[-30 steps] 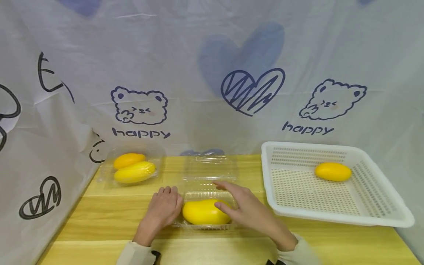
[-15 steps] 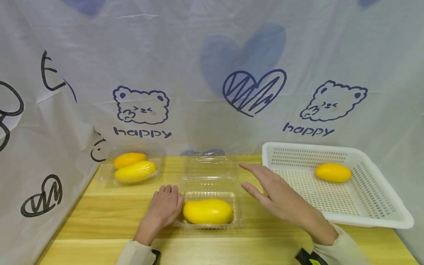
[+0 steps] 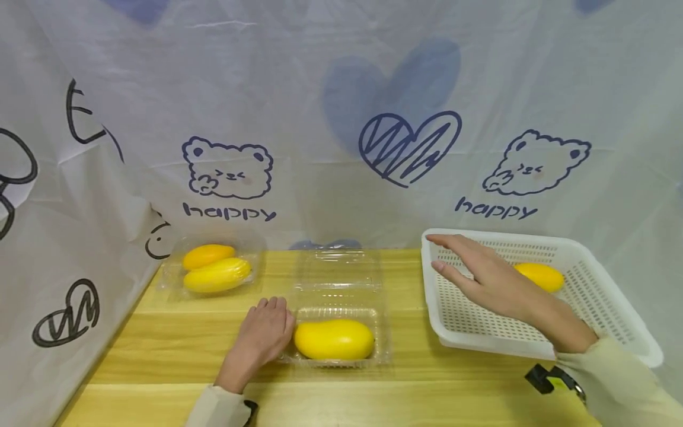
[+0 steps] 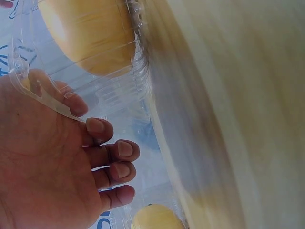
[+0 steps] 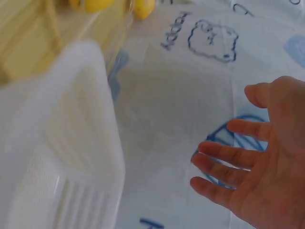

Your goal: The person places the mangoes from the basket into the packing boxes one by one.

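"What's nearest?"
"The sleeves [image 3: 209, 407], over a wooden table [image 3: 160, 409]. Just past the left one, the left hand [image 3: 261, 332] is at a clear box [image 3: 341, 364]."
"How are its fingers?"
"Curled, with the box's rim pinched between thumb and forefinger."
"And inside the box?"
"A yellow fruit [image 3: 334, 340], lying lengthwise just right of those fingers. The lid [image 3: 338, 270] stands open beyond them."
"The right hand [image 3: 491, 281]?"
"Spread, thumb well apart from the fingers, holding nothing. It hovers above the left part of a white basket [image 3: 480, 345]."
"Anything in the basket?"
"One orange-yellow fruit [image 3: 541, 277], right of the right fingertips, partly hidden by the hand."
"Farther off?"
"Beyond the left fingers and to their left, a second box [image 3: 173, 273] with two fruits [image 3: 217, 276]. Behind everything hangs a cloth [image 3: 315, 118] with bears, hearts and 'happy' on it."
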The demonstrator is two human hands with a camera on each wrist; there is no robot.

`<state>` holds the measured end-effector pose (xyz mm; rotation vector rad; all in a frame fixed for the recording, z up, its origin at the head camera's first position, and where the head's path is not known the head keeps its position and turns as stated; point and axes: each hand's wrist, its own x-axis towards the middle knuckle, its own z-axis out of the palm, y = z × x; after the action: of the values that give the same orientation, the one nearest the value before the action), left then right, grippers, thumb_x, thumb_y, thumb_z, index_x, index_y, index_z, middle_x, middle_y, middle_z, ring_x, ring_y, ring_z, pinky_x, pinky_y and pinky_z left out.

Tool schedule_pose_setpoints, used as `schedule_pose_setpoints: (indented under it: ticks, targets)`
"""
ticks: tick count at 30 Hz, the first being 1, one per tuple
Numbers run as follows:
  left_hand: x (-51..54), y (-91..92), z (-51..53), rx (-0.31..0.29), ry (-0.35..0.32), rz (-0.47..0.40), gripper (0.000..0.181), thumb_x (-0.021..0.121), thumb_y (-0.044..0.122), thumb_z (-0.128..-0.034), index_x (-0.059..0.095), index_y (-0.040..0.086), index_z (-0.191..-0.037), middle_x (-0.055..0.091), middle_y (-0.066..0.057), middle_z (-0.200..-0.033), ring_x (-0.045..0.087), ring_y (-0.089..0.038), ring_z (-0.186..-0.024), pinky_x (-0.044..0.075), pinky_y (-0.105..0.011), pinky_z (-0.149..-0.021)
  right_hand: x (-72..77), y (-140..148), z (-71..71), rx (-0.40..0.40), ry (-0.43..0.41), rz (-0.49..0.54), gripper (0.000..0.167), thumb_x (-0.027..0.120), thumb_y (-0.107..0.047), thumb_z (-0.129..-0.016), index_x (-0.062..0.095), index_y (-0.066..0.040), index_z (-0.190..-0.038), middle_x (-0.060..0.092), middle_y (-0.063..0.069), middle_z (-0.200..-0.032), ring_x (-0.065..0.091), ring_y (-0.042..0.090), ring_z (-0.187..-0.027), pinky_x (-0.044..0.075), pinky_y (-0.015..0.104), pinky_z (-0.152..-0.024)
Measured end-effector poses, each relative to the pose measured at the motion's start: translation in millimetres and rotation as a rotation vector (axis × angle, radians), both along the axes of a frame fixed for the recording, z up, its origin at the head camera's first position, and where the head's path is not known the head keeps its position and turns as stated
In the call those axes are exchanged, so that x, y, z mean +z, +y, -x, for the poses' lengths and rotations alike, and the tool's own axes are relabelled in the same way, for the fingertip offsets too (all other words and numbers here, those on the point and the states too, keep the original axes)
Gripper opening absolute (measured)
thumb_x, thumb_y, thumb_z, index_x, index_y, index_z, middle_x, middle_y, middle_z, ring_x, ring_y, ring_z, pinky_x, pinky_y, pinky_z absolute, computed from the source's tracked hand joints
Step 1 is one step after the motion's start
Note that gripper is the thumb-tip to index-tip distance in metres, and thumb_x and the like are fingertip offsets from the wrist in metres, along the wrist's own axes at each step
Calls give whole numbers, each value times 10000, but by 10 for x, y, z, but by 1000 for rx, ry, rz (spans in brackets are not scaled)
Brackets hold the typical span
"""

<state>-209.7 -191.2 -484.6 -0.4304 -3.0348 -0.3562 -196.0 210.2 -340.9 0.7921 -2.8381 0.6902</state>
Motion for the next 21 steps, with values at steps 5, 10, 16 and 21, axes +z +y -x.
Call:
schedule_pose_setpoints:
  ticks: [5,10,16,21]
  targets:
    - [23,12,6,-4,-6,0,238,391,177,-1067,474,45,-887,459,-85,-834,442,-295,-807,411,-445,-764,22,227,121,-18,23,-44,533,505,-388,-1074,455,-102,-1522,477,132,-1540,426,371,-1423,336,597,-1128]
    - [57,8,-3,-10,-16,6,234,389,170,-1064,468,46,-882,450,-87,-820,432,-289,-785,412,-438,-749,-43,449,282,-36,65,-129,511,539,-361,-1060,509,-45,-1461,536,219,-1457,489,439,-1345,370,625,-1088]
    - [51,-14,-7,2,-16,5,239,389,168,-1064,455,52,-865,432,-80,-803,410,-279,-761,401,-422,-726,-173,647,482,-59,49,-192,500,588,-353,-1032,550,-30,-1412,545,273,-1422,509,486,-1305,386,656,-1056]
    - [38,3,-4,-4,-12,2,235,391,169,-1061,464,49,-872,439,-83,-810,421,-282,-772,407,-430,-737,-265,838,595,-100,16,-243,466,659,-297,-985,593,-29,-1361,566,280,-1387,528,494,-1276,398,660,-1041]
